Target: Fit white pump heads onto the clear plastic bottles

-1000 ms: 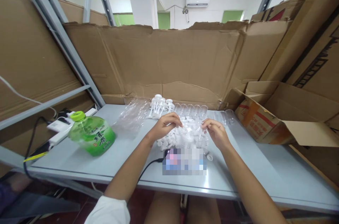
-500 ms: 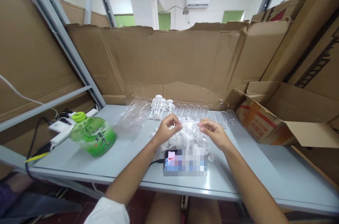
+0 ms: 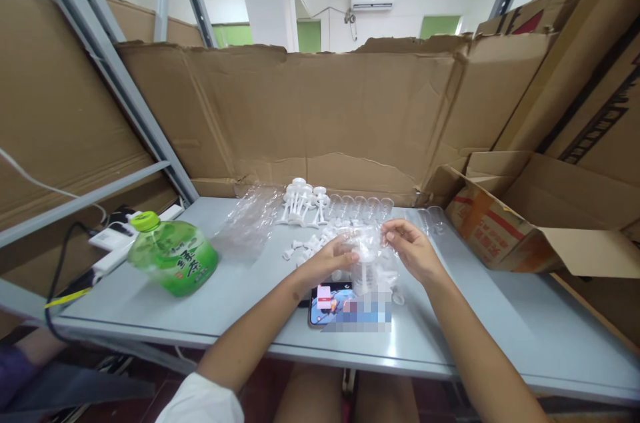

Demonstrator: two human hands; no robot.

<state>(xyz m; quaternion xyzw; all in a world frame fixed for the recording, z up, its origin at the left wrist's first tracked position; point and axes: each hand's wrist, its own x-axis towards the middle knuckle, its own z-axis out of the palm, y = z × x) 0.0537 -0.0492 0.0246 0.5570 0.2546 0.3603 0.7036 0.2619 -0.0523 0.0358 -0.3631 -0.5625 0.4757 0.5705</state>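
A clear plastic bag (image 3: 369,236) hangs between my hands, with what looks like a white part and a clear ribbed cylinder in its lower half. My left hand (image 3: 336,259) is closed around the bag's left side near the top. At the upper right, my right hand (image 3: 409,246) pinches its edge between thumb and fingers. Behind and beneath the bag lies a pile of small white plastic parts (image 3: 303,248), partly hidden by my hands. Just below it, a phone (image 3: 330,308) with a lit screen lies on the table, its right part pixelated.
White stemmed parts (image 3: 299,200) stand at the back, beside a row of clear ribbed cylinders (image 3: 361,206). Crumpled clear film (image 3: 253,220) and a green bottle (image 3: 175,255) are to the left. An open cardboard box (image 3: 493,230) sits at right; cardboard (image 3: 320,110) walls the back.
My left hand has moved down and right, from the bag's top edge to its side. My right hand has shifted slightly right. The bag now hangs lower, over the phone's top edge.
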